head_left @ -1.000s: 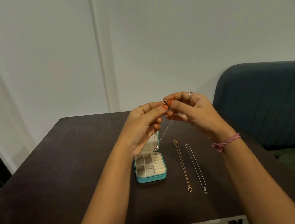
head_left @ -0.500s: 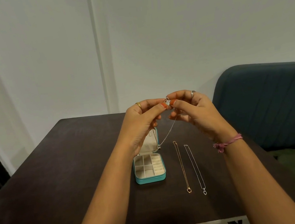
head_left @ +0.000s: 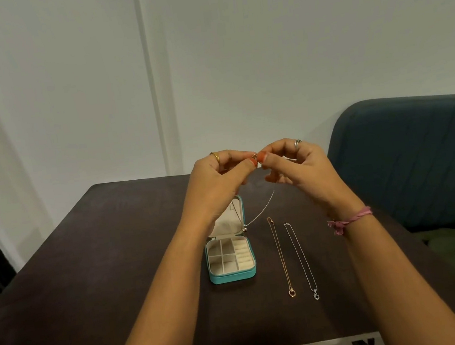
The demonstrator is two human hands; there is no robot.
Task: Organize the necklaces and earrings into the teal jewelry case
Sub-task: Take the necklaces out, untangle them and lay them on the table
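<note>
The teal jewelry case [head_left: 232, 276] stands open on the dark table, lid upright, its cream compartments showing nothing inside. Above it my left hand [head_left: 219, 182] and my right hand [head_left: 297, 163] are raised together, each pinching the ends of a thin silver necklace [head_left: 262, 208] at its clasp. Its chain hangs in a loop down to the lid, a small pendant at the bottom. To the right of the case a gold necklace [head_left: 281, 260] with a heart pendant lies straight on the table, and a silver necklace [head_left: 301, 260] with a heart pendant lies beside it.
The dark brown table [head_left: 90, 275] meets a white wall at the back. A dark blue sofa [head_left: 420, 163] with a green cushion stands at the right. A dark doorway edge shows at the far left.
Both hands have risen slightly with the silver necklace and moved a little apart at the clasp. The two necklaces on the table and the case have not moved.
</note>
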